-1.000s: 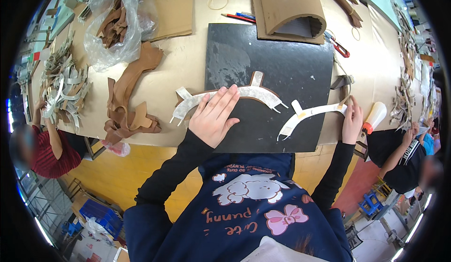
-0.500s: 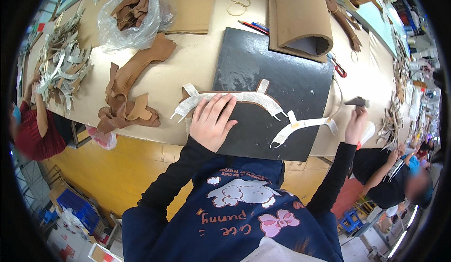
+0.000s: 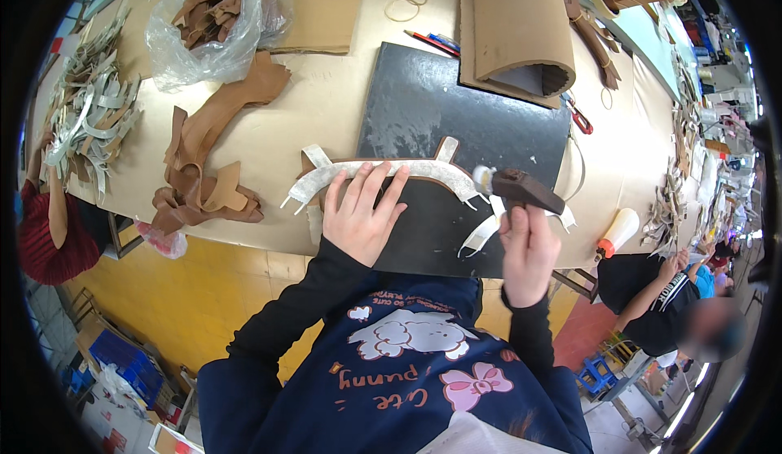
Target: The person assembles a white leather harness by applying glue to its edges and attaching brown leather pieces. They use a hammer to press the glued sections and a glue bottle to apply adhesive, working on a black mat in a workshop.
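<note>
My left hand (image 3: 365, 214) lies flat with fingers stretched, pressing on a curved brown leather piece with a whitish backing (image 3: 371, 166). That piece has two upright tabs and rests across the black board (image 3: 407, 242), its left end on the table. In my right hand (image 3: 529, 250) is a hammer (image 3: 525, 189), raised above the board near the right end of the curved piece. Its head is dark with a pale, shiny face; the handle is mostly hidden by my fingers. Under the hammer lies a second, smaller whitish curved piece (image 3: 481, 234), partly covered.
Brown leather strips (image 3: 208, 149) lie on the left, below a plastic bag of leather pieces (image 3: 216, 22). A rolled brown sheet (image 3: 521, 22) sits on the board's far edge. Red-handled snips (image 3: 580, 120) and a white bottle with an orange cap (image 3: 619, 230) are on the right. Other people sit at both sides.
My right hand has brought the hammer leftward from beside the bottle to over the board. My left hand stays on the curved piece. The whole view has shifted slightly.
</note>
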The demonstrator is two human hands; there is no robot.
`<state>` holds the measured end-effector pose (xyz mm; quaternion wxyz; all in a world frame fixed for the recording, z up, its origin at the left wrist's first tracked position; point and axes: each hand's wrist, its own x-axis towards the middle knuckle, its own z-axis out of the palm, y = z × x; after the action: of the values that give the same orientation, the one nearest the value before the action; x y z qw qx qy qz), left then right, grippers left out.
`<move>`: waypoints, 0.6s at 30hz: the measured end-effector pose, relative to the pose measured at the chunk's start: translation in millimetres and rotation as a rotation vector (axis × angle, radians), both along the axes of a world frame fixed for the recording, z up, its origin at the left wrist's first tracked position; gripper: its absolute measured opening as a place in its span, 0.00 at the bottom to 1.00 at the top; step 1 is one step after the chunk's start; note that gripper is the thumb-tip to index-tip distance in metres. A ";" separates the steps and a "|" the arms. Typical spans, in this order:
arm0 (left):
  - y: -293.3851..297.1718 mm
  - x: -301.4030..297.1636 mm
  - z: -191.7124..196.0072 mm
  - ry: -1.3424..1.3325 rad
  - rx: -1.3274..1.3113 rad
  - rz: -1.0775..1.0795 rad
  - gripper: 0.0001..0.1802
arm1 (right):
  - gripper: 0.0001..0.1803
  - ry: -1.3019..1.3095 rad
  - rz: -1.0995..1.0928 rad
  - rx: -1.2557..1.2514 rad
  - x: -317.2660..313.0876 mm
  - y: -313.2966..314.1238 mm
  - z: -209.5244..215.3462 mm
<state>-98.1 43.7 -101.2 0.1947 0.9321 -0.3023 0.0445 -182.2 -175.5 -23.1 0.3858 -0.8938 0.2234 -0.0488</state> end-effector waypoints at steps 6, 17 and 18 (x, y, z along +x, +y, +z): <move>1.6 2.2 -0.6 0.051 -0.107 0.002 0.29 | 0.19 -0.070 0.356 -0.259 60.2 42.3 -0.7; 3.1 2.9 -0.3 0.129 -0.251 0.024 0.27 | 0.26 -0.085 0.395 -0.237 71.0 46.9 -23.7; 4.4 1.4 -0.4 0.136 -0.274 0.037 0.27 | 0.25 -0.054 0.412 -0.235 71.5 45.2 -20.2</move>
<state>-96.7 48.1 -101.6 0.3391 0.9031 -0.2620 0.0255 -110.7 -130.3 -43.3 0.2868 -0.9576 0.0187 -0.0187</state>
